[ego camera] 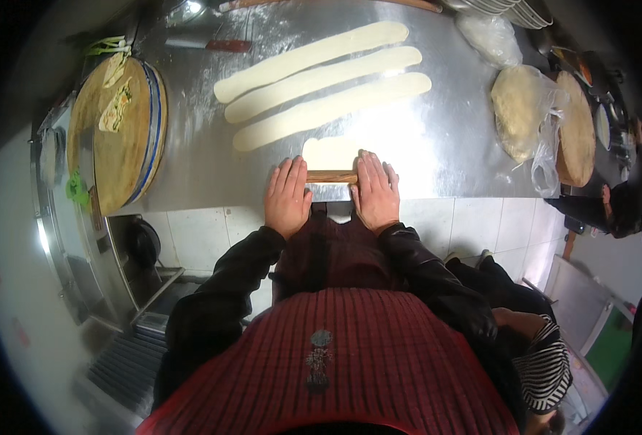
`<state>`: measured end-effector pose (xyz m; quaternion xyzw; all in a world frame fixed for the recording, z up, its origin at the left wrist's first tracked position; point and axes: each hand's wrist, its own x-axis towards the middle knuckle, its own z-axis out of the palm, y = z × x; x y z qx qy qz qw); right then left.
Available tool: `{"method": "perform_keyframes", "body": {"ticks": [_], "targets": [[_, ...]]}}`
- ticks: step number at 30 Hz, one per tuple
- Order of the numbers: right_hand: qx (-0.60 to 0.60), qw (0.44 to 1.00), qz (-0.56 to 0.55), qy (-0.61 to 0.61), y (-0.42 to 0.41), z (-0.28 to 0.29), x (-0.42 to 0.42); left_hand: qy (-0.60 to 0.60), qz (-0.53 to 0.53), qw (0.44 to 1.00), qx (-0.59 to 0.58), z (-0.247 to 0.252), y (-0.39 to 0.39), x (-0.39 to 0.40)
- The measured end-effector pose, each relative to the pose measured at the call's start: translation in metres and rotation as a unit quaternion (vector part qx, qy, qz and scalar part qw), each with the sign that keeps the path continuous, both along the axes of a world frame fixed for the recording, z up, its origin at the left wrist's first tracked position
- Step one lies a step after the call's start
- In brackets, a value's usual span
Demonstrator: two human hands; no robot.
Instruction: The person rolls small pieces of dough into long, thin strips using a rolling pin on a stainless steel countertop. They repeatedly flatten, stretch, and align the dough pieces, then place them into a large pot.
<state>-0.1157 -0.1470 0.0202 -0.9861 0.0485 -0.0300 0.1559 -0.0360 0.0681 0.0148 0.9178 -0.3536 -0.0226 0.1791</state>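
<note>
Under my flat palms, a wooden rolling pin (pixel 332 176) lies crosswise near the front edge of the steel worktop (pixel 201 179). My left hand (pixel 287 197) covers its left end and my right hand (pixel 376 191) its right end, fingers stretched forward over it. Just beyond the pin, between my hands, a pale dough sheet (pixel 329 152) lies flat; glare washes out part of it. Farther back rest three long dough strips: the far strip (pixel 310 62), the middle strip (pixel 323 84) and the near strip (pixel 332 112), side by side and slanting up to the right.
A knife (pixel 228 45) lies at the back left. Stacked round chopping boards (pixel 131 174) at left carry filled flatbread pieces (pixel 115 111) and a cleaver (pixel 86 152). Bagged dough (pixel 516 111) sits at right beside a round board (pixel 575 130). Another person (pixel 516 304) is behind on the right.
</note>
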Motion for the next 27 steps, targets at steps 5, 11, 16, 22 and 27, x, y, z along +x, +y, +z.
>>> {"method": "perform_keyframes", "body": {"ticks": [5,11,16,22,27], "targets": [[-0.001,0.999,0.029,-0.039,-0.005,-0.012,-0.03,-0.029,0.0,0.998,-0.057,-0.004,0.009,-0.016],[0.074,0.989,0.125,-0.038,-0.023,0.009,-0.044,-0.001,-0.003,0.993,-0.119,-0.006,0.018,-0.03],[0.037,0.999,0.029,0.006,-0.014,0.015,-0.011,-0.029,0.021,0.998,-0.053,0.012,-0.004,-0.001],[0.145,0.987,0.006,-0.065,-0.068,0.014,0.132,-0.074,0.066,0.994,-0.039,-0.011,-0.062,0.138],[0.214,0.974,0.051,0.049,-0.07,0.006,0.141,-0.278,0.159,0.94,0.121,-0.045,-0.059,0.126]]}}
